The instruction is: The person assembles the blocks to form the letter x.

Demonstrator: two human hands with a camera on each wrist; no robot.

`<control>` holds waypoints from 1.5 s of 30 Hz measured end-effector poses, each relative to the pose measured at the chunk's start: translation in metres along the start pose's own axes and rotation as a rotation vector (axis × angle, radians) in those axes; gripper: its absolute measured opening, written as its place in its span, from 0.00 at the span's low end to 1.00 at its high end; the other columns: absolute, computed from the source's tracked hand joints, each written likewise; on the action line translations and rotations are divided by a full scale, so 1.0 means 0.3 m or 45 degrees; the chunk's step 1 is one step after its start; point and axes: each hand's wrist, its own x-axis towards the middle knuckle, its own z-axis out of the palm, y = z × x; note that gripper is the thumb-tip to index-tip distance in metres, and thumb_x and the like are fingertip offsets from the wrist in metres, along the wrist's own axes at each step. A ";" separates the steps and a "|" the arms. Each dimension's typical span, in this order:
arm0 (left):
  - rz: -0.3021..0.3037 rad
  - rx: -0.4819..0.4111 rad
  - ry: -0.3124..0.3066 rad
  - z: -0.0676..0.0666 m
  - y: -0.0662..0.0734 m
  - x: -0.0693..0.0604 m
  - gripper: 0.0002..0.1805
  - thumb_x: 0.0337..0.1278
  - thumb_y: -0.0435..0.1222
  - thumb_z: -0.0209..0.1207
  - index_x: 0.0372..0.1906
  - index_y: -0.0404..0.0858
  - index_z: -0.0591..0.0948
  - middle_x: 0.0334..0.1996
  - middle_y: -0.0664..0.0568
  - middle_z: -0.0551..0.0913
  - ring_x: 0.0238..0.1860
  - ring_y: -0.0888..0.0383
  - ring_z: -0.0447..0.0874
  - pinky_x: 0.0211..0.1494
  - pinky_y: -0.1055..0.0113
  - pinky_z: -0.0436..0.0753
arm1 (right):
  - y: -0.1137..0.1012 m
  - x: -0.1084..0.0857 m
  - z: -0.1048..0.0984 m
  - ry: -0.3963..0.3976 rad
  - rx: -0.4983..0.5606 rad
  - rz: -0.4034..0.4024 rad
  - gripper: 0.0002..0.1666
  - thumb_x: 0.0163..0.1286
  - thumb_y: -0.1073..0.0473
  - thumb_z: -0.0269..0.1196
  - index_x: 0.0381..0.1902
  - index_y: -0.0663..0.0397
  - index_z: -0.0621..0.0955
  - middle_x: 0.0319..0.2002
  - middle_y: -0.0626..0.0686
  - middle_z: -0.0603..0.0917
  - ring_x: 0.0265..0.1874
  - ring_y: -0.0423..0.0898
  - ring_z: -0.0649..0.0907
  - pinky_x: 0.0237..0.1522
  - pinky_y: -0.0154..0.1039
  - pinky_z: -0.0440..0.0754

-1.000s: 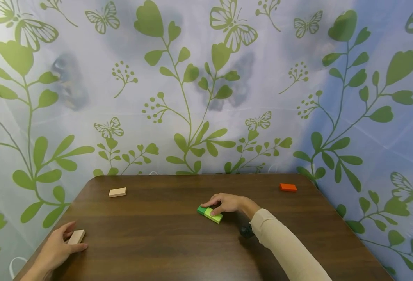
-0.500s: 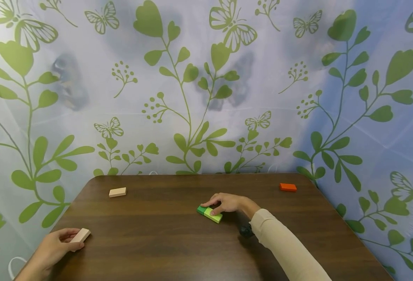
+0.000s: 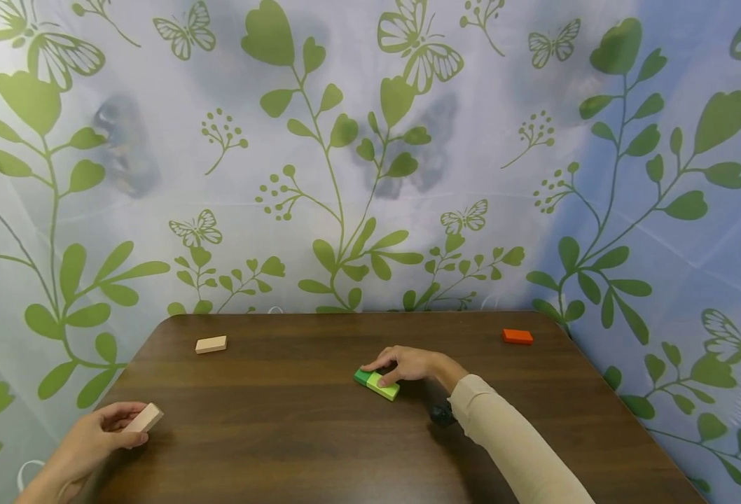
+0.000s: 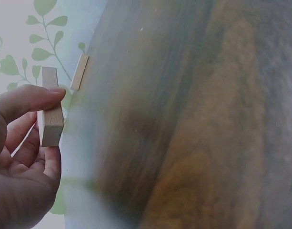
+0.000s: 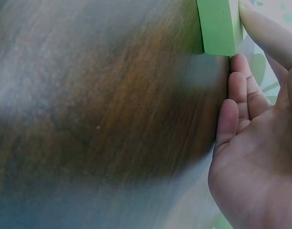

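Observation:
At the table's left side the left hand holds a pale wooden block, tilted and raised off the table. In the left wrist view, thumb and fingers of that hand pinch the block. Near the middle, the right hand has its thumb and fingers on a light green block, which lies end to end against a dark green block. The right wrist view shows the light green block beside the thumb of the right hand, other fingers curled by the table.
Another pale wooden block lies at the back left of the brown table. An orange-red block is at the back right. A small dark object sits beside the right wrist. A leaf-patterned curtain hangs behind.
The left hand has lifted its wooden block off the table and tilted it, the block ending slightly higher and farther right. The right hand and the green blocks have not moved.

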 end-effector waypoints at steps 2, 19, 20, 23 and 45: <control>0.006 -0.010 0.013 0.002 0.006 -0.001 0.31 0.56 0.28 0.72 0.62 0.17 0.74 0.48 0.46 0.83 0.41 0.64 0.79 0.43 0.66 0.82 | -0.003 -0.001 0.001 0.000 0.004 -0.001 0.26 0.71 0.56 0.71 0.67 0.38 0.83 0.58 0.45 0.77 0.58 0.45 0.74 0.60 0.48 0.71; 0.097 0.040 0.086 0.054 0.067 0.018 0.30 0.55 0.31 0.75 0.60 0.22 0.78 0.48 0.49 0.82 0.42 0.66 0.77 0.42 0.69 0.78 | -0.003 -0.003 0.016 0.003 0.004 0.027 0.26 0.71 0.54 0.71 0.66 0.35 0.83 0.59 0.43 0.78 0.58 0.45 0.74 0.61 0.50 0.71; 0.097 0.053 0.087 0.059 0.071 0.021 0.30 0.54 0.31 0.75 0.60 0.22 0.78 0.49 0.48 0.82 0.42 0.66 0.78 0.42 0.69 0.78 | -0.002 -0.005 0.017 0.003 0.008 0.032 0.26 0.71 0.54 0.71 0.66 0.34 0.83 0.59 0.43 0.78 0.58 0.45 0.74 0.62 0.50 0.70; 0.107 0.085 0.086 0.072 0.085 0.028 0.31 0.55 0.31 0.75 0.61 0.22 0.78 0.52 0.42 0.82 0.43 0.65 0.79 0.42 0.69 0.79 | -0.002 -0.005 0.018 0.012 0.020 0.035 0.26 0.70 0.54 0.71 0.66 0.33 0.83 0.59 0.43 0.78 0.58 0.45 0.73 0.62 0.51 0.70; 0.220 0.101 0.055 0.188 0.217 0.090 0.31 0.56 0.32 0.75 0.62 0.25 0.78 0.53 0.38 0.81 0.48 0.52 0.79 0.43 0.66 0.79 | -0.009 -0.011 0.011 0.055 0.087 0.068 0.25 0.70 0.56 0.71 0.64 0.32 0.84 0.57 0.43 0.78 0.57 0.46 0.73 0.60 0.51 0.71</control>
